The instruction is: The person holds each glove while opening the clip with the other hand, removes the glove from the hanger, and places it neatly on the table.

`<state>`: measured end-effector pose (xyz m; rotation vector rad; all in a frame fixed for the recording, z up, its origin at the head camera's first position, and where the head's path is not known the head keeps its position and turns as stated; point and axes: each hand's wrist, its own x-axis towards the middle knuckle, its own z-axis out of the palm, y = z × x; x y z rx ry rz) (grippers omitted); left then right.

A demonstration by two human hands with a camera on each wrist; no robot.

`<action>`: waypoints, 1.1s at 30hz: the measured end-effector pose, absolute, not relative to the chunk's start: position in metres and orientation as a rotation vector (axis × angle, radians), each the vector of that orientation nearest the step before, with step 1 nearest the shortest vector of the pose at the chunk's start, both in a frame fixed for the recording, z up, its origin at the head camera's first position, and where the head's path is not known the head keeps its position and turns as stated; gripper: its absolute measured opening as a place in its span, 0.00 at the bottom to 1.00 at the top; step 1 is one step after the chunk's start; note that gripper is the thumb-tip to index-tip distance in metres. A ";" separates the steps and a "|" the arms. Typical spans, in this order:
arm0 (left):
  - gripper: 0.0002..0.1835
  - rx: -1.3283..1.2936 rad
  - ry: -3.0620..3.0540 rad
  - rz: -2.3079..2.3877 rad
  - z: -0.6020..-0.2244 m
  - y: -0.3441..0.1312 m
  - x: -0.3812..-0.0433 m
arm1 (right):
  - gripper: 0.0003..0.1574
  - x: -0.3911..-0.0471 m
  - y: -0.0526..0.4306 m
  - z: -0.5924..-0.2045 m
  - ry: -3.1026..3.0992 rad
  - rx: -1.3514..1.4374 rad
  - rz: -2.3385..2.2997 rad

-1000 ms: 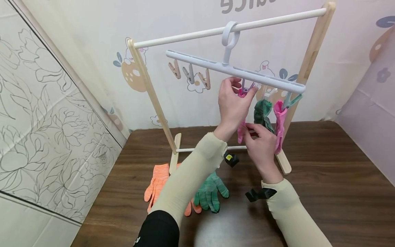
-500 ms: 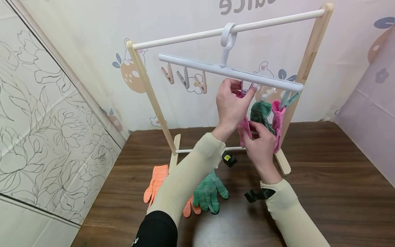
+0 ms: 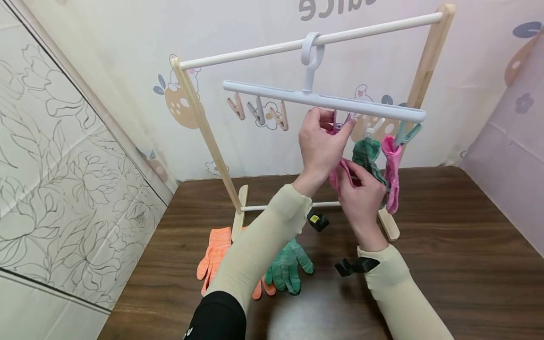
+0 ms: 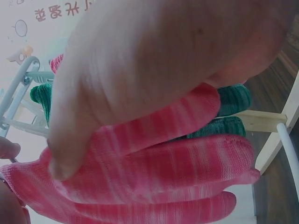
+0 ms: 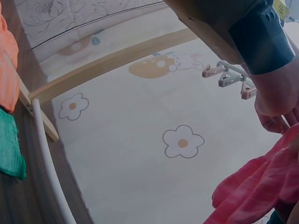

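While the pink glove (image 4: 159,170) runs lengthwise down from the purple peg (image 3: 337,127), the left hand (image 3: 320,141) pinches its cuff (image 4: 21,176); the right hand (image 3: 363,196), lower, grasps it in curled fingers.

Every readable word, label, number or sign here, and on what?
"ice": mirrored, cut-off grey letters, on the wall covering.
Characters on it, left wrist view: too blurred.
Yellow label on the black wrist device: too small.
White mark on the black sleeve: unreadable, cut off.
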<state>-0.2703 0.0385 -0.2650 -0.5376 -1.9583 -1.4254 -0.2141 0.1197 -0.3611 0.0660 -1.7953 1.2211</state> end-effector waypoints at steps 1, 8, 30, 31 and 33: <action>0.17 -0.537 -1.957 -1.425 -0.265 0.038 -0.270 | 0.13 -0.213 0.120 -0.361 -1.799 0.063 1.222; 0.15 -0.535 -1.970 -1.390 -0.265 0.035 -0.270 | 0.15 -0.202 0.128 -0.347 -1.900 0.035 1.230; 0.07 -0.502 -1.970 -1.393 -0.263 0.032 -0.272 | 0.15 -0.196 0.135 -0.343 -2.028 0.036 1.298; 0.07 -0.502 -1.970 -1.402 -0.263 0.031 -0.271 | 0.15 -0.196 0.135 -0.343 -2.031 0.035 1.300; 0.06 -0.505 -1.968 -1.413 -0.262 0.030 -0.272 | 0.15 -0.195 0.135 -0.343 -2.036 0.031 1.308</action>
